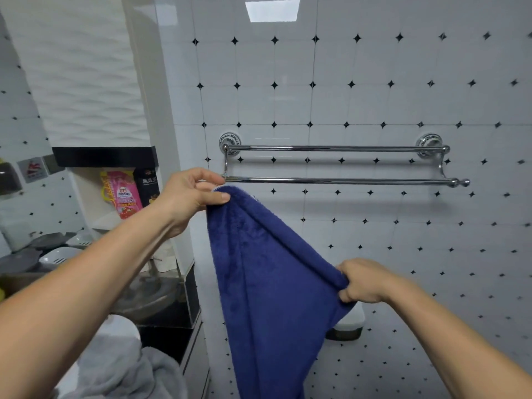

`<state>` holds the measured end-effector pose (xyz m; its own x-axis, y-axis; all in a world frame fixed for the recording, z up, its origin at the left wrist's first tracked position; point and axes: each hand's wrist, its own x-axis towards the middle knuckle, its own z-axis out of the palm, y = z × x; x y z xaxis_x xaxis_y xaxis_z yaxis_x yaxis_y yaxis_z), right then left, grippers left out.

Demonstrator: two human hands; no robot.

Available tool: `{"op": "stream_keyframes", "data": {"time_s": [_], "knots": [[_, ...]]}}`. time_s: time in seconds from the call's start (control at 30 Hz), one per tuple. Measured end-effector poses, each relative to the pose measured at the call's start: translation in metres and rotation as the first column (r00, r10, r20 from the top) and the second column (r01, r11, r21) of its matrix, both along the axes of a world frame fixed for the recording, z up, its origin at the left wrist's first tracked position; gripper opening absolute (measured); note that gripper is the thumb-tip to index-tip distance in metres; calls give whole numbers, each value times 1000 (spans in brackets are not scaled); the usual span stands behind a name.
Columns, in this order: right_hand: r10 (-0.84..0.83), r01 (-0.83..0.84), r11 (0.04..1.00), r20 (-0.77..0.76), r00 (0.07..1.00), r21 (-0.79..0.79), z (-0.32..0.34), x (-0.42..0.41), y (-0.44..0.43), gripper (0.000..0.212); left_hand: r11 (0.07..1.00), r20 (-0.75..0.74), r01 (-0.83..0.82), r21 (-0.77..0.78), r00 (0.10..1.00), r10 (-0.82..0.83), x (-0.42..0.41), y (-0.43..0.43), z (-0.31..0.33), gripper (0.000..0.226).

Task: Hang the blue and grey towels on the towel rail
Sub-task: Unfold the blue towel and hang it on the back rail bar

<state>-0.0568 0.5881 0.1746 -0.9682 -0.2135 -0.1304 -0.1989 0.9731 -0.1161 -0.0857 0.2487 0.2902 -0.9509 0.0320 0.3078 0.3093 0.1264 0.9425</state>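
The blue towel [267, 283] is held up below the towel rail [339, 165], not touching it. One top corner is pinched by the left hand [190, 197], the other edge is gripped by the right hand [362, 280]. The grey towel [115, 372] is left crumpled at lower left.

This is a home bathroom. The wall [374, 82] is clad in glossy white tiles with small black diamond insets, and a chrome double towel rail [339, 180] is fixed to it on ornate round mounts. A blue towel [259, 269] is held up near the rail, and a grey towel [115, 370] lies crumpled at lower left. A recess [86, 191] holds a pink pouch [126, 194] and a black packet [149, 185], with plastic basins [57, 254] below.
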Motion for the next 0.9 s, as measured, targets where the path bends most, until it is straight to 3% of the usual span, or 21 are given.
{"op": "stream_keyframes", "data": {"time_s": [0.07,0.23,0.43,0.5,0.57,0.63,0.8,0.83,0.9], "knots": [[40,-37,997,44,998,-68,8,6,-1,13,1000,10,-15,-15,1000,15,-4,-6,-5,29],[286,-284,951,2,958,119,-7,30,-25,21,991,-34,-91,-93,996,89,-11,-14,-13,33],[511,-524,851,-252,822,15,-21,48,-43,41,982,-81,-165,-89,984,158,-19,-21,-17,33],[484,-536,825,-265,834,-181,-17,51,-42,41,977,-90,-199,-72,977,192,-21,-27,-17,31],[426,-495,733,-253,869,-466,-13,54,-42,35,970,-85,-237,-47,969,232,-23,-33,-17,27],[368,-444,642,-256,894,-625,-6,56,-43,22,963,-82,-267,-26,961,264,-25,-40,-17,30],[280,-324,457,-211,936,-828,17,59,-34,22,950,-88,-312,-11,947,310,-29,-56,-16,29],[255,-302,460,-201,946,-835,21,58,-29,25,947,-81,-320,-16,945,318,-30,-60,-16,27],[202,-273,582,-190,961,-766,31,53,-16,30,943,-76,-330,-44,942,327,-32,-70,-17,25]]}}
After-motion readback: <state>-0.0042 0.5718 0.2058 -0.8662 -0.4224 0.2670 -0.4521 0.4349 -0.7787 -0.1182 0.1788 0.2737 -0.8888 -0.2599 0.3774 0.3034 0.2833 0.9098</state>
